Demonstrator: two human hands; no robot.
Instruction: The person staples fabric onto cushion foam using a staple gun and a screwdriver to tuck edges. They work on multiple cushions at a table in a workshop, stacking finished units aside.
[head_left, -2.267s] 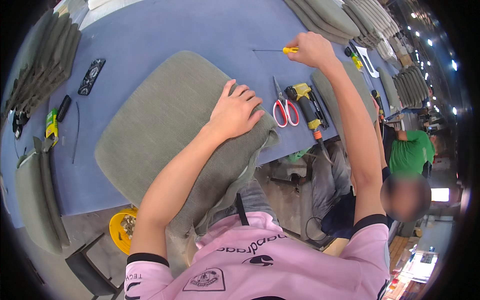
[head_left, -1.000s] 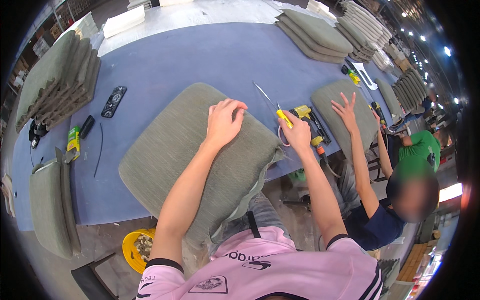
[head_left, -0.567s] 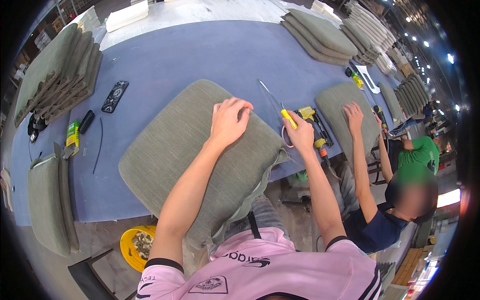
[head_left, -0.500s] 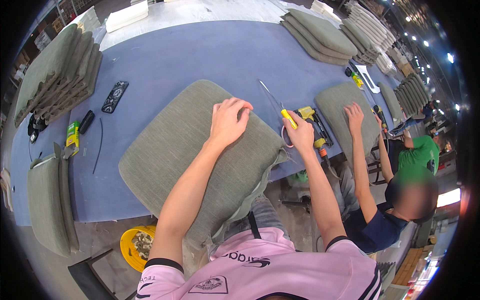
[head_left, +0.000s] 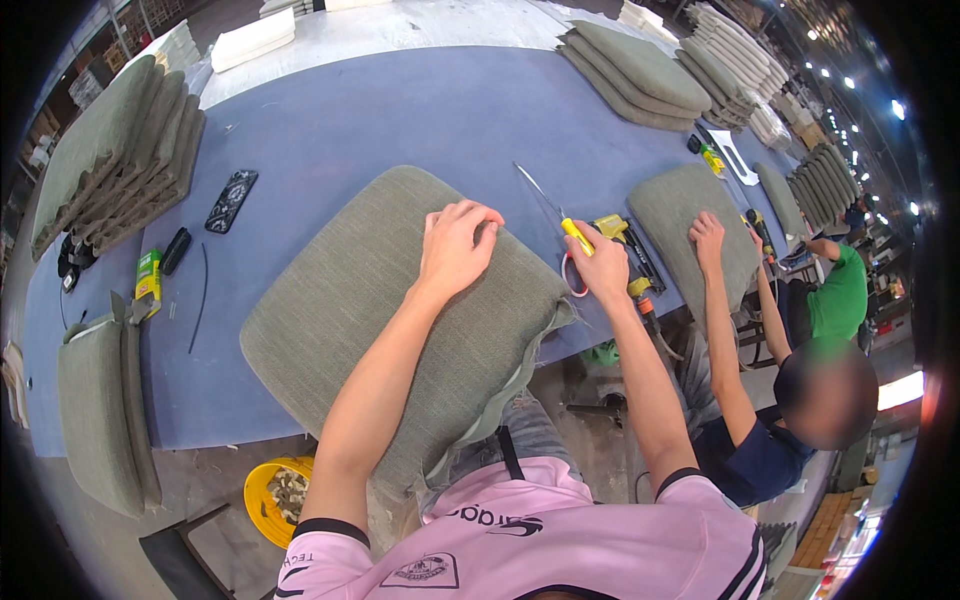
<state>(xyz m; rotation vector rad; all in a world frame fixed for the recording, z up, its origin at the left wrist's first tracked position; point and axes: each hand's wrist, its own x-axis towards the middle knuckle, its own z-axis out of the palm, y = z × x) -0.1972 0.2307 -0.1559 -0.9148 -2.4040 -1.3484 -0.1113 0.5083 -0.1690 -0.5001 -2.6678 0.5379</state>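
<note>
A grey-green fabric cushion (head_left: 400,300) lies across the table edge and toward my lap, with loose frayed cloth along its near right side. My left hand (head_left: 460,248) grips it by the far right edge, fingers bent over the rim. In my right hand (head_left: 600,265) is a yellow-handled screwdriver (head_left: 570,230), its long thin shaft pointing up and away to the left; its tip is clear of the cushion. A reddish loop (head_left: 572,278), perhaps a scissors handle, shows beside that hand. Just right of it lies a yellow and black staple gun (head_left: 630,245) with an orange hose fitting.
Cushion stacks stand at the far left (head_left: 120,160) and far right (head_left: 635,75). A phone (head_left: 231,200), a green-yellow box (head_left: 147,280) and a black strip (head_left: 200,300) lie on the blue table (head_left: 330,110). A yellow bucket (head_left: 265,500) is below. A co-worker's hand (head_left: 707,232) rests on another cushion.
My hands, the cushion and the screwdriver hold nearly the same places. The whole view has shifted slightly. The co-worker's hand on the neighbouring cushion has drawn its fingers in.
</note>
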